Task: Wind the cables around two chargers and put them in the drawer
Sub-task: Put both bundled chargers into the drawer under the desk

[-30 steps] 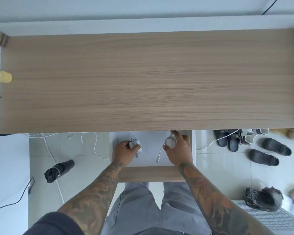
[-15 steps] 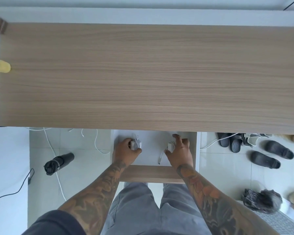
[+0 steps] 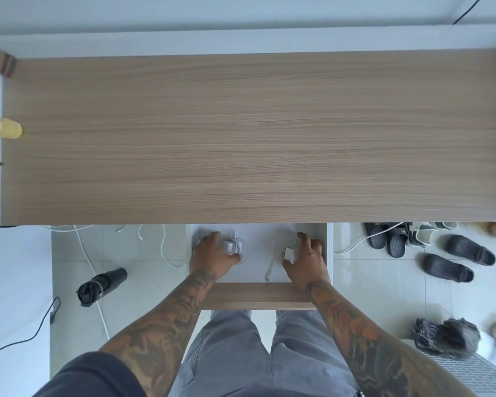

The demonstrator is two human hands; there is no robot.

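The drawer [image 3: 259,272] stands pulled out below the wooden desk top [image 3: 255,138], white inside with a wooden front. My left hand [image 3: 211,255] rests on the drawer floor at the left, fingers around a white charger [image 3: 232,246] with its cable wound on it. My right hand [image 3: 305,260] is at the drawer's right side, holding a second white charger [image 3: 291,253]. A loose end of its cable [image 3: 270,269] trails toward the drawer front.
Left of the drawer, white cables [image 3: 161,245] and a folded black umbrella [image 3: 102,286] lie on the tiled floor. Several dark slippers [image 3: 447,253] sit on the floor to the right. A yellow object [image 3: 7,128] lies at the desk's left edge.
Both hands have lowered the chargers toward the drawer floor and shifted slightly apart. The view has tilted a little.
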